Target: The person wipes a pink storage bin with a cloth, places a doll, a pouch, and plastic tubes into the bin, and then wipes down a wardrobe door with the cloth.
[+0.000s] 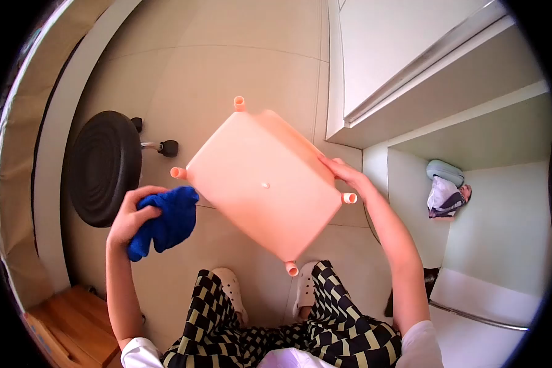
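A pink plastic bin (257, 165) with short tube-like feet at its corners is held up in front of me, its flat underside facing me. My right hand (345, 172) grips its right side, with the fingers partly hidden behind the wall. In my left hand (129, 214) is a bunched blue cloth (168, 224), just left of the bin and apart from it. The inside of the bin is turned away from view.
A round black stool (104, 168) on casters stands at the left. White cabinets (405, 55) line the right, where a shelf holds a pale green case (445, 173) and a small packet (444, 197). A wooden piece (76, 325) sits at lower left. My feet, in clogs (230, 291), stand on the tiled floor (227, 67).
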`<state>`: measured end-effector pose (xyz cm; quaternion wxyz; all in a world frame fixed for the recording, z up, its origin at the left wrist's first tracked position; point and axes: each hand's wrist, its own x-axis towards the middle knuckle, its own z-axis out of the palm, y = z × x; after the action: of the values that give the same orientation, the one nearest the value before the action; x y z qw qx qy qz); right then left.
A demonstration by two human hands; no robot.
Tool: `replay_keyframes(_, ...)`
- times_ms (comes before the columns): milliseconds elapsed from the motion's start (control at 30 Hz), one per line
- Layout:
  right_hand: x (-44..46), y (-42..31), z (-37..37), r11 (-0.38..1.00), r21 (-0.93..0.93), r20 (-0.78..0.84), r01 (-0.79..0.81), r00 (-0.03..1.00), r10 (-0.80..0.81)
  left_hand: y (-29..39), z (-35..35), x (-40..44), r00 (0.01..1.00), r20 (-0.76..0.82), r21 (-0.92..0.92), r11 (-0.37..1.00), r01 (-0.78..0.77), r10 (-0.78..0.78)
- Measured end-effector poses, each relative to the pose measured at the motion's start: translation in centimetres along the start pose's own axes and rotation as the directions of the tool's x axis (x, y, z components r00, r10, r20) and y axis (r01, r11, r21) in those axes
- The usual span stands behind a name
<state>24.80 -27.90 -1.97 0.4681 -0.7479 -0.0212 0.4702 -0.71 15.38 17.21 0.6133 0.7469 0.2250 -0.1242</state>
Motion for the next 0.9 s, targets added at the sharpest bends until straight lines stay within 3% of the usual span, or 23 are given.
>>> replay_keyframes(100, -0.4, -1.1, 1.1, 0.992, 0.112, -0.028, 0.06, 0.998, -0.057, -2.3, -0.4, 0.8, 0.976, 0.199, 0.09, 0.993, 0.074, -0.091)
replay_keyframes(267, -2.4, -5.7, 2.2, 0.956, 0.179, -0.09, 0.233, 0.971, -0.22, -6.6, 0.7, 2.4, 0.94, 0.303, 0.167, 0.98, 0.107, -0.155)
replay_keyframes(467, -9.5, -13.8, 5.4, 0.904, 0.075, -0.192, 0.421, 0.896, -0.401, -13.1, 2.8, 3.9, 0.935, 0.327, 0.196, 0.978, 0.078, -0.14)
replay_keyframes(533, -11.4, -15.1, 6.5, 0.847, -0.15, -0.247, 0.511, 0.81, -0.532, -15.3, 3.7, 4.4, 0.952, 0.249, 0.08, 0.983, 0.164, -0.179)
replay_keyframes(567, -11.8, -15.3, 7.2, 0.842, -0.153, -0.241, 0.517, 0.807, -0.539, -15.9, 4.1, 4.5, 0.954, 0.242, 0.077, 0.984, 0.161, -0.175)
replay_keyframes(633, -12.3, -15.7, 8.9, 0.656, -0.54, -0.28, 0.528, 0.622, -0.731, -16.2, 5.4, 4.8, 0.98, 0.107, 0.091, 0.983, 0.161, -0.17)
replay_keyframes(700, -11.4, -15.6, 10.6, 0.37, -0.698, -0.228, 0.613, 0.299, -0.926, -17.8, 5.9, 5.2, 0.996, 0.061, 0.155, 0.986, 0.062, -0.072)
replay_keyframes(733, -11.8, -15.7, 11.0, 0.183, -0.813, -0.077, 0.552, 0.21, -0.975, -18.4, 6.0, 5.4, 0.998, 0.055, 0.252, 0.967, -0.034, 0.021)
replay_keyframes(767, -12.2, -15.7, 11.4, -0.013, -0.884, 0.086, 0.467, 0.135, -0.987, -18.8, 5.9, 5.5, 0.992, 0.058, 0.348, 0.929, -0.125, 0.112)
replay_keyframes(833, -10.9, -13.8, 11.6, -0.075, -0.881, 0.166, 0.467, 0.156, -0.974, -19.0, 6.1, 5.3, 0.994, 0.043, 0.342, 0.933, -0.111, 0.103)
replay_keyframes(900, -9.9, -12.7, 11.8, -0.265, -0.85, 0.298, 0.456, 0.002, -0.955, -19.7, 6.6, 5.4, 0.989, -0.01, 0.333, 0.933, -0.138, 0.15)
